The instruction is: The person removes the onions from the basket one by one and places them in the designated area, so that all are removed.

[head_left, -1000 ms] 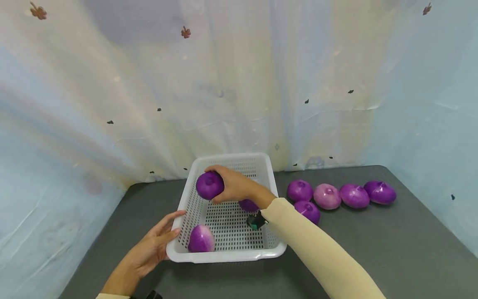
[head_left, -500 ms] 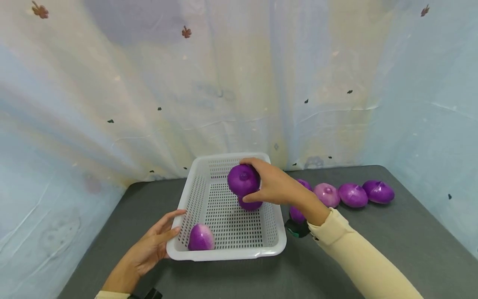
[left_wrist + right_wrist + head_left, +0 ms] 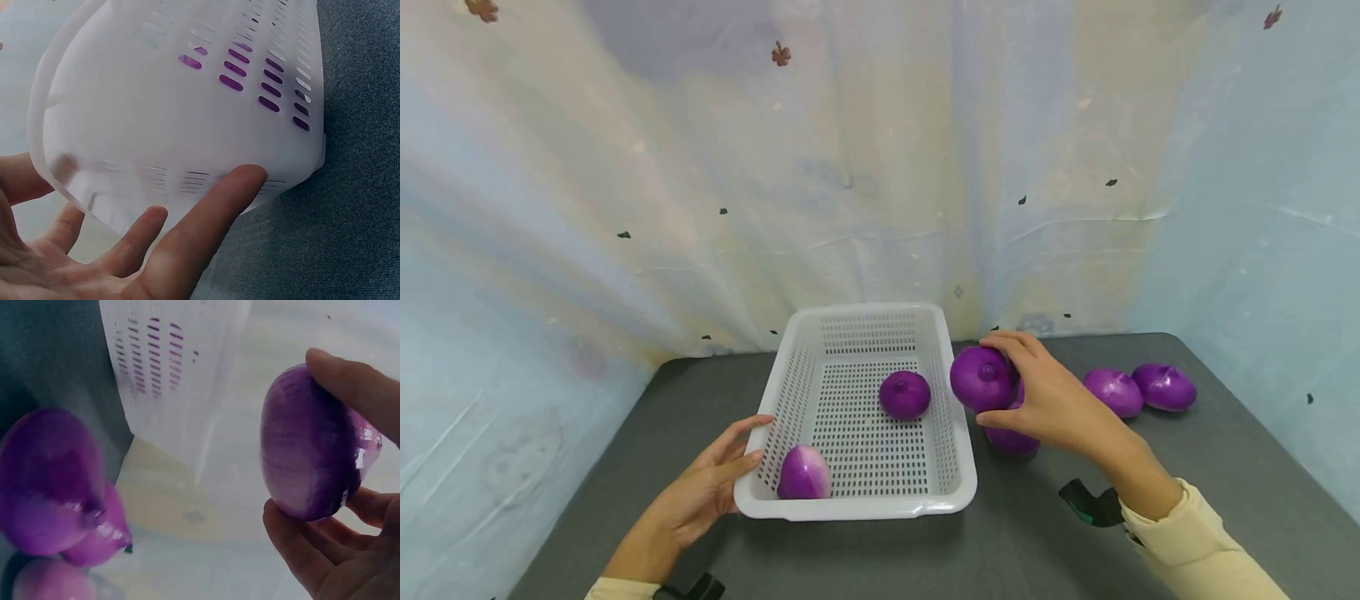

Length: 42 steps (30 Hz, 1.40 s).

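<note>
My right hand [image 3: 1048, 400] holds a purple onion [image 3: 981, 378] between thumb and fingers, just past the right rim of a white plastic basket [image 3: 857, 507]. In the right wrist view that onion [image 3: 309, 444] is raised beside the basket wall. My left hand [image 3: 703, 487] grips the basket's left side near the front corner; in the left wrist view its fingers [image 3: 209, 219] lie along the outside of the translucent wall. Inside the basket sit a round purple onion [image 3: 905, 396] at the right and a purple-and-white onion [image 3: 805, 473] at the front left.
On the dark grey table [image 3: 850, 558], right of the basket, lie more onions: one [image 3: 1011, 442] below the held one, two [image 3: 1112, 392] farther right, others partly hidden by my right hand. A patterned curtain [image 3: 880, 167] hangs behind the table.
My right hand has carried the onion rightward, from over the basket to beyond its right rim, above the onions on the table. My left hand stays on the basket.
</note>
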Available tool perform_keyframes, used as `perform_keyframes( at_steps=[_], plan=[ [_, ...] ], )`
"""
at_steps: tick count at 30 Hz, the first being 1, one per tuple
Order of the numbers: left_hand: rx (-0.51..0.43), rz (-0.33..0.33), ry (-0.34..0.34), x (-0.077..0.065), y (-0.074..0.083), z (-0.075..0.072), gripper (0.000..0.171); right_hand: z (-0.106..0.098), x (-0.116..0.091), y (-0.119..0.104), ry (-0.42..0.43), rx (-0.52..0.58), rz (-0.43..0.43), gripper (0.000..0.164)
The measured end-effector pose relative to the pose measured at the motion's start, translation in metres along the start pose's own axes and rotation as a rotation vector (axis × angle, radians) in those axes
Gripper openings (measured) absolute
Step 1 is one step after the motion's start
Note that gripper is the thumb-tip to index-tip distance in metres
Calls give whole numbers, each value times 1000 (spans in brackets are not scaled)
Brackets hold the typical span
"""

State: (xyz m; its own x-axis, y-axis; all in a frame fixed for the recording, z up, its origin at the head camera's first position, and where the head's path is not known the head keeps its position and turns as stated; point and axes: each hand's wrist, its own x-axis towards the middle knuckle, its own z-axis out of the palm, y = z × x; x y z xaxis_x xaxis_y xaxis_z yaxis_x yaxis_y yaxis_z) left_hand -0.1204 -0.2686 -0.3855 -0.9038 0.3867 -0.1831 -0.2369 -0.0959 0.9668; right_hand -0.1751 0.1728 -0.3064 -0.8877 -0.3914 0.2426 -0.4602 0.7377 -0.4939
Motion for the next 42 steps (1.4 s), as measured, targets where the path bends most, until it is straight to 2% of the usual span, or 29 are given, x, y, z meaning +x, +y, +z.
perform_keyframes(
  at_steps=[5, 9, 16, 26, 31, 37, 42],
  plan=[
    [3, -2, -9, 0, 2, 0, 49, -6, -22, 14, 10, 15, 45, 91],
    [-6, 6, -12, 0, 3, 0, 48, -6, -38, 21, 28, 13, 43, 91],
    [-25, 19, -34, 0, 4, 3, 45, -9, -54, 25, 26, 15, 97, 93],
    [-18, 6, -4, 0, 2, 3, 47, -13, -61, 44, 1, 63, 87, 91],
    [-26, 8, -10, 0, 2, 2, 46, -17, -62, 65, -38, 15, 111, 94],
    [-30, 8, -22, 0, 2, 0, 45, -16, -64, 89, -61, -36, 182, 95],
    [-35, 8, -20, -1, 1, -1, 46, -12, -63, 102, -68, -47, 184, 96]
  ],
)
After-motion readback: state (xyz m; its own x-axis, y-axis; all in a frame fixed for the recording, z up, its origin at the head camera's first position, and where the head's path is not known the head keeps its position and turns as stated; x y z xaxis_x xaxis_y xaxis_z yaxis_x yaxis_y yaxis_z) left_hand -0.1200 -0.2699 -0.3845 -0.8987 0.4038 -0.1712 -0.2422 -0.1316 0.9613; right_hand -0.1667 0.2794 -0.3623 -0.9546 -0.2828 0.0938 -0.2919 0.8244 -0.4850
